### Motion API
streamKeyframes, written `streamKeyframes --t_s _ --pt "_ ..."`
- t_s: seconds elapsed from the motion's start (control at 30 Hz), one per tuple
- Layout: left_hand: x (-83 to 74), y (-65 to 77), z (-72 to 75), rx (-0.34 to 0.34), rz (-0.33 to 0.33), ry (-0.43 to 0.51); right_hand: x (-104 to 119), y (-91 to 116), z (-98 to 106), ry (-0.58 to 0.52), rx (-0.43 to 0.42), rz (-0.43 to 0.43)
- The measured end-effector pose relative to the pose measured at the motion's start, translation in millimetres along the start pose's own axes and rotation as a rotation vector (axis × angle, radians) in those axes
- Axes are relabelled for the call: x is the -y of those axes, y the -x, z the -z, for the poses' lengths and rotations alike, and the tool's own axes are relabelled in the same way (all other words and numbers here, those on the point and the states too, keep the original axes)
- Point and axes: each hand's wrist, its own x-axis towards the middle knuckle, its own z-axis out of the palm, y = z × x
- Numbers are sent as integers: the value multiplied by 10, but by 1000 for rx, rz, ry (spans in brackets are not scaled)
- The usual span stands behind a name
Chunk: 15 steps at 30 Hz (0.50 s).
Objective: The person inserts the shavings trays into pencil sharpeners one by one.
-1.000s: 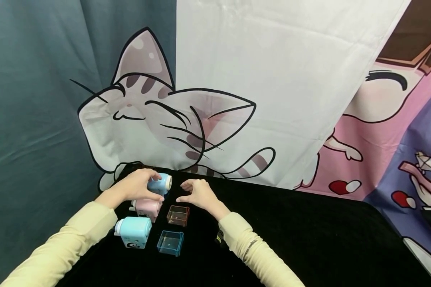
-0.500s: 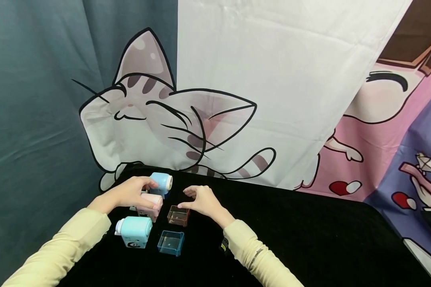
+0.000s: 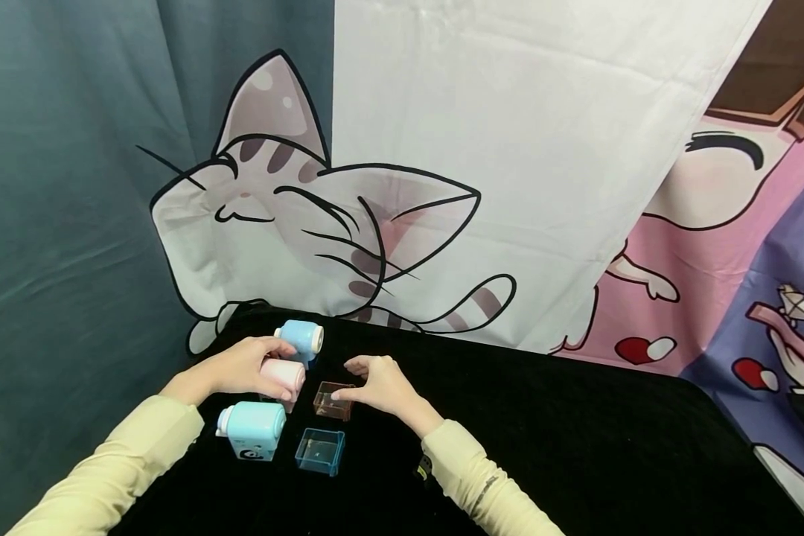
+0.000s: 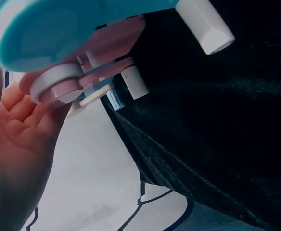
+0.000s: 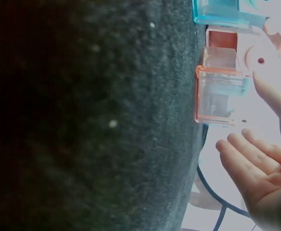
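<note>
My left hand (image 3: 237, 366) grips a pink crank pencil sharpener (image 3: 284, 372), thumb on its near side and fingers on its far side. In the left wrist view its white crank knob (image 4: 134, 82) sticks out, while the turquoise sharpener (image 4: 49, 38) partly covers its body. A clear drawer with reddish edges (image 3: 326, 402) lies just right of the pink sharpener. My right hand (image 3: 383, 383) hovers over that drawer's right side with its thumb apart from relaxed fingers. The right wrist view shows nothing in its grasp and a pencil hole (image 5: 261, 60) in the pink front.
Nearer to me stands the turquoise sharpener with a panda face, a clear blue drawer (image 3: 318, 454) to its right. Behind the pink one is a blue sharpener (image 3: 301, 337). Black cloth (image 3: 543, 439) covers the table, and a cat-print curtain (image 3: 402, 246) hangs at its back edge.
My left hand has come from beside the blue sharpener towards me and taken hold of the pink one. My right hand has come lower and nearer, over the reddish drawer.
</note>
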Motion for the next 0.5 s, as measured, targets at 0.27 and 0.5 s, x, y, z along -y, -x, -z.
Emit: streamKeyframes --t_s 0.27,0.5 --pt "23 11 -33 24 -29 20 -32 58 -21 28 39 -23" --pt "64 31 -20 6 -56 22 2 64 -15 39 73 -15"
